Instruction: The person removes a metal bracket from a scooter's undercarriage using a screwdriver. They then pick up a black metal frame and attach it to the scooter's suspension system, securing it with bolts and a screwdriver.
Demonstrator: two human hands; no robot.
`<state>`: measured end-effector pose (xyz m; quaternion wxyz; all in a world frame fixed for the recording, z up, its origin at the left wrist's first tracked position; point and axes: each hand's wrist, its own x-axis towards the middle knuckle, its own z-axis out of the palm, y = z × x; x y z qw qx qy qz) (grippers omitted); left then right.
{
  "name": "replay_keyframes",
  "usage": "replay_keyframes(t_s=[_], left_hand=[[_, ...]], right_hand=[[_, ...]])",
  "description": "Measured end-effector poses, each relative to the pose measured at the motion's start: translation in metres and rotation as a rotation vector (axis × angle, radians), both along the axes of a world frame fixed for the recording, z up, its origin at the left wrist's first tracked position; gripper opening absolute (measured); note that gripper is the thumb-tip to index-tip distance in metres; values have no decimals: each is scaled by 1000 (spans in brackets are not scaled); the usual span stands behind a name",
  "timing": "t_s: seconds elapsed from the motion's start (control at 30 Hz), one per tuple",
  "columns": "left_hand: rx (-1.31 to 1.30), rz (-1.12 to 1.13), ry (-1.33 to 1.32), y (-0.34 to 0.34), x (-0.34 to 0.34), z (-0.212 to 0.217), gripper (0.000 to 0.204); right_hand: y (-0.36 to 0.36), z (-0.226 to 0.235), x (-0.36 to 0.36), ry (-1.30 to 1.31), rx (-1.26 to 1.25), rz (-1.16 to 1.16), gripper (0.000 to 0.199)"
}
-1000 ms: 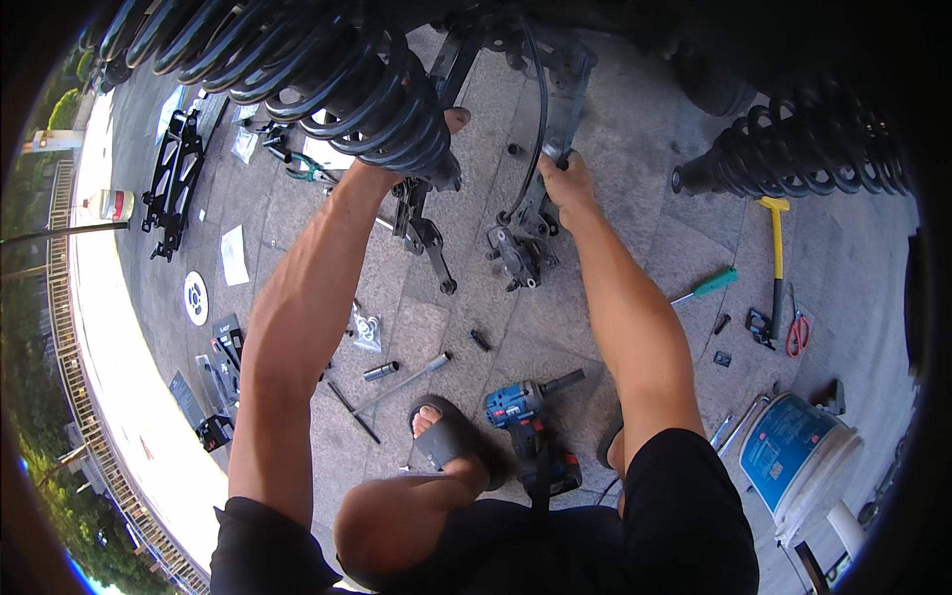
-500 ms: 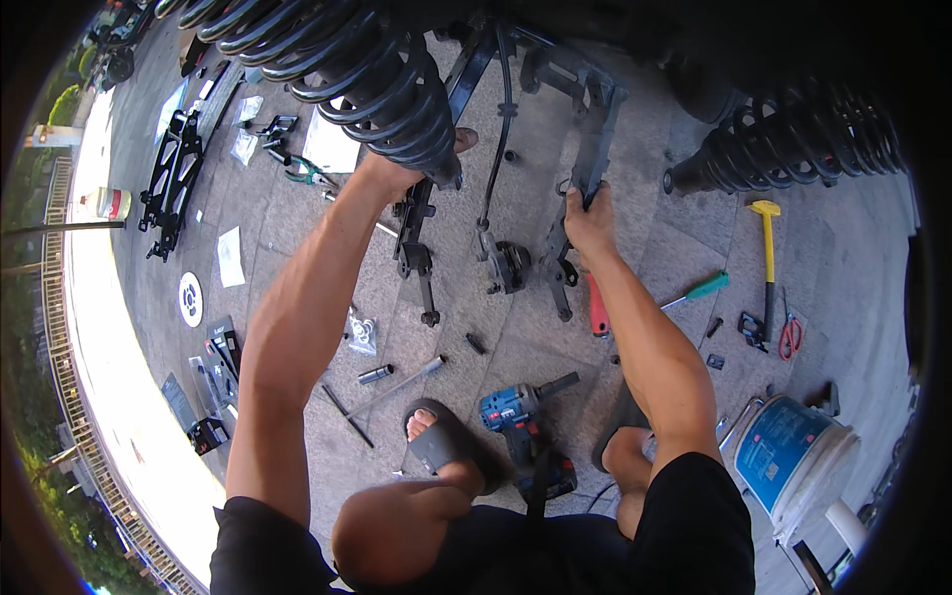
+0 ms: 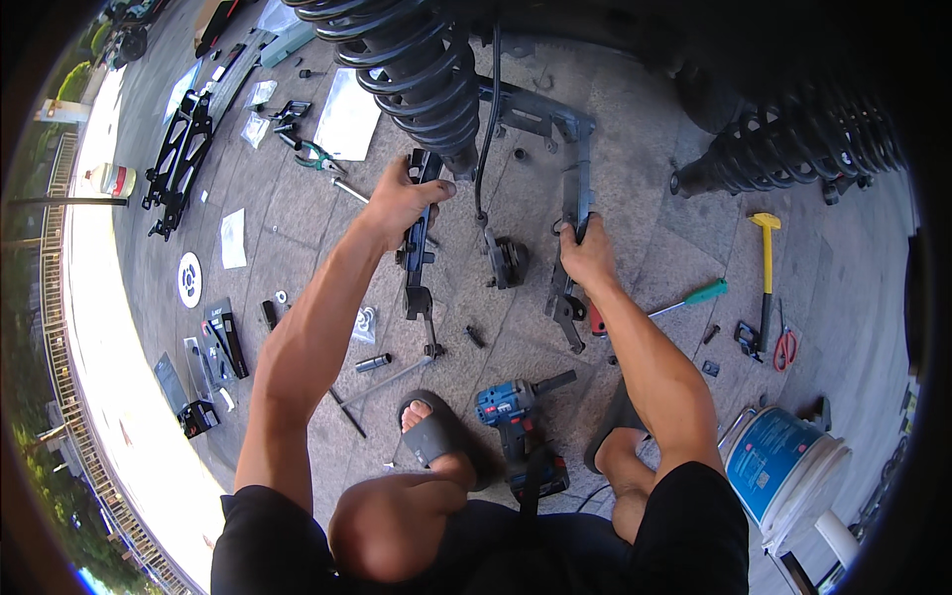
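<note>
A dark U-shaped metal frame (image 3: 572, 188) spans the space in front of me, its two arms pointing toward me. My left hand (image 3: 400, 205) is closed round its left arm, just beside the lower end of a black coil-spring shock absorber (image 3: 421, 84). Around the right arm wraps my right hand (image 3: 589, 256), thumb on top. Between the arms a black caliper-like part (image 3: 509, 260) hangs from a black cable (image 3: 484, 164). The shock absorber hides part of the frame's far left.
A blue impact wrench (image 3: 511, 407) stands between my feet. To the right are a green-handled screwdriver (image 3: 706, 292), a yellow hammer (image 3: 766, 238), red scissors (image 3: 784, 349), a blue-labelled bucket (image 3: 778, 456) and another shock absorber (image 3: 783, 154). Pliers (image 3: 319, 159) and a black bracket (image 3: 181, 164) lie left.
The frame has come nearer to me, with both hands still on it. Its left arm has come out from behind the shock absorber, and more of my left hand shows.
</note>
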<state>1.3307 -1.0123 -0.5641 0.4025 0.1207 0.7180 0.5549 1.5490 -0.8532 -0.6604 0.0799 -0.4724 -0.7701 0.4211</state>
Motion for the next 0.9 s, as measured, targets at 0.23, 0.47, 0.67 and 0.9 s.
replay_keyframes(t_s=[0.23, 0.47, 0.67, 0.9], left_hand=[[-100, 249, -309, -35, 2, -23, 17], [53, 584, -512, -79, 6, -41, 9], [128, 819, -427, -76, -7, -56, 10], [239, 1056, -227, -78, -26, -59, 13]], right_hand=[[29, 21, -23, -167, -139, 287, 51], [71, 33, -55, 157, -481, 262, 48], [69, 22, -51, 220, -304, 69, 45], [38, 6, -28, 66, -244, 352, 41]])
